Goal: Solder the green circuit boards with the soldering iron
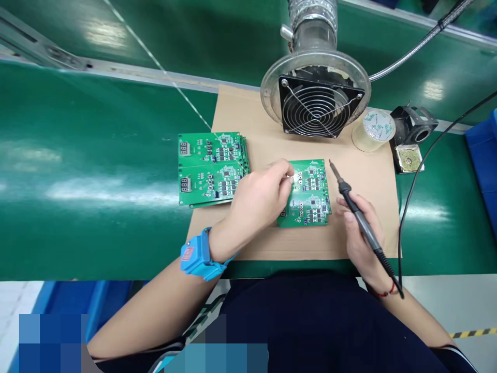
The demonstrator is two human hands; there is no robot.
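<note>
My right hand (363, 233) is closed around the grip of a soldering iron (359, 215). Its metal tip points up and left, just right of a green circuit board (316, 194) and apart from it. Over that board's left part, my left hand (264, 191) pinches thumb and forefinger together. What lies between the fingertips is too small to make out, and the hand hides part of the board. To the left sits a stack of similar green circuit boards (202, 171) with digit displays. A thin pale line (166, 75) slants down from the upper left towards my left hand.
Brown cardboard (256, 246) covers part of the green bench (97, 217). A fume extractor fan (318, 109) hangs above the back. Behind on the right stand a roll of tape (373, 130), a black iron holder (415, 124) and a sponge tray (409, 158). The iron's cable (417, 168) loops at right.
</note>
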